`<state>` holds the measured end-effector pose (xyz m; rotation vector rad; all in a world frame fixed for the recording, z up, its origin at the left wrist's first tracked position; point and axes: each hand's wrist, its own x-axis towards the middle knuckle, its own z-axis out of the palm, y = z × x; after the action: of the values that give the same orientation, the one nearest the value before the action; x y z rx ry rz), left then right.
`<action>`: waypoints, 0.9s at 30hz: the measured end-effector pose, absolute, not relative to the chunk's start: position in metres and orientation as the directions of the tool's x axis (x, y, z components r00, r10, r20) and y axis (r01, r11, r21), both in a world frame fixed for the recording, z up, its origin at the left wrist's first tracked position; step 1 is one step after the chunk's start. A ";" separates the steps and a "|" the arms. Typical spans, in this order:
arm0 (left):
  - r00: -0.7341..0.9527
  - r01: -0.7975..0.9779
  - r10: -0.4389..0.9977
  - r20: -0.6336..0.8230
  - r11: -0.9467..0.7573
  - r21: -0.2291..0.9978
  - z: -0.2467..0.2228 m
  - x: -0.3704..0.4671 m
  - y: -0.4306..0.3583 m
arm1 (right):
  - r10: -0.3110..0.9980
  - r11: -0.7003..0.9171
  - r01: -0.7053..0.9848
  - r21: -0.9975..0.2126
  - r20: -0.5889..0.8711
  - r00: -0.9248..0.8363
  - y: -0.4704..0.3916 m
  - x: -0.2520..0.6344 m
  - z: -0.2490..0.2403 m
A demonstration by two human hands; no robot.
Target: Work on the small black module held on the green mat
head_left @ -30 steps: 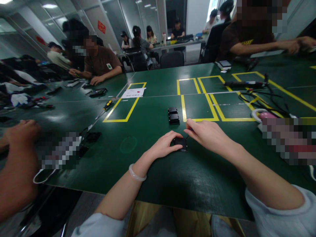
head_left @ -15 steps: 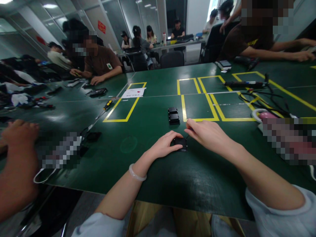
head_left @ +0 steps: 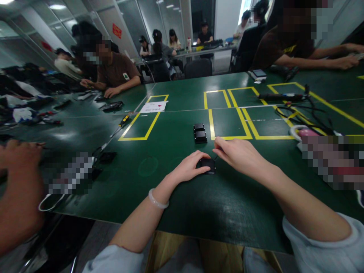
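Black square block (head_left: 209, 163) lies on the green tabletop (head_left: 182, 212) straight ahead of me. My left grip (head_left: 191, 167) is closed on it, thumb across the top and fingers curled at the far left side. My right grip (head_left: 240, 151) has its fingers pinched together on a thin dark tool (head_left: 216, 157), mostly hidden in the hand; its shaft slants toward the block's far right corner, and I can't tell whether the tip touches. Just beyond, I see a pair of similar black blocks (head_left: 200, 132), one behind the other, near a yellow tape rectangle (head_left: 211, 125). Farther left are a yellow-and-black screwdriver (head_left: 124, 121) and a white paper sheet (head_left: 154, 107); to the right, a black electric screwdriver (head_left: 283, 97). A co-worker's arm (head_left: 21, 201) rests at my left edge.
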<state>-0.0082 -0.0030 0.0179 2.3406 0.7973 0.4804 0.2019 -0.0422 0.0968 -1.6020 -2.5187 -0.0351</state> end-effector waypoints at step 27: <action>0.751 0.420 0.645 0.144 -0.634 0.649 0.016 -0.009 -0.003 | 0.896 0.434 0.897 -0.088 0.151 -0.418 -0.041 0.202 0.095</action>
<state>-0.0086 -0.0025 0.0160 2.3439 0.7968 0.4899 0.2021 -0.0411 0.0945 -1.5846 -2.5074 -0.0089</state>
